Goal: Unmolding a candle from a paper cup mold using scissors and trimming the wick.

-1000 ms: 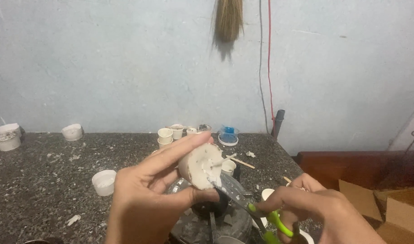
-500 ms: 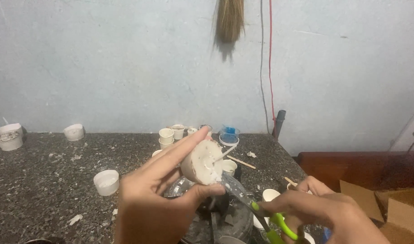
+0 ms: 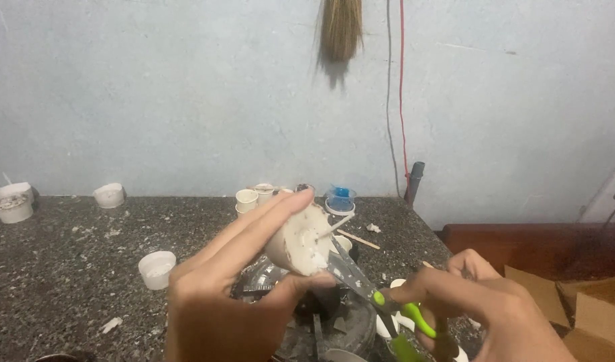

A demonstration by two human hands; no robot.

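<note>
Candle (image 3: pixel 297 241): short, cream-white, round wax body held above the surface (image 3: pixel 59 268), flat face tilted toward the camera and to the right.
Wick (image 3: pixel 336 226): thin pale strand projecting from the centre of the flat face, pointing up and right.
Left hand (image 3: pixel 230 295): fingers closed around the candle; the index finger lies along its upper edge, the thumb presses under its lower edge.
Right hand (image 3: pixel 482 302): fingers wrapped through the green handles of the scissors (image 3: pixel 371 288).
Scissors: grey blades point up and left, tips at the wick base, just touching or almost touching the candle face. Blade opening cannot be told; they appear nearly closed.
Step in hand: by judgement, trimming the wick, with the blades set at the cut point.
Next move calls for: a steady candle, blades square across the wick and clear of the wax face, then 1 firm closing stroke. Keep the left index finger away from the tips.
Below the hands: dark round metal pot (image 3: pixel 321 315), partly hidden.
Surroundings: dark speckled surface with wax chips; small white cup (image 3: pixel 156 268) at left, 3 more small white containers far left, a cluster of cups (image 3: pixel 254 198) and a blue-topped item (image 3: pixel 340 198) by the wall.
</note>
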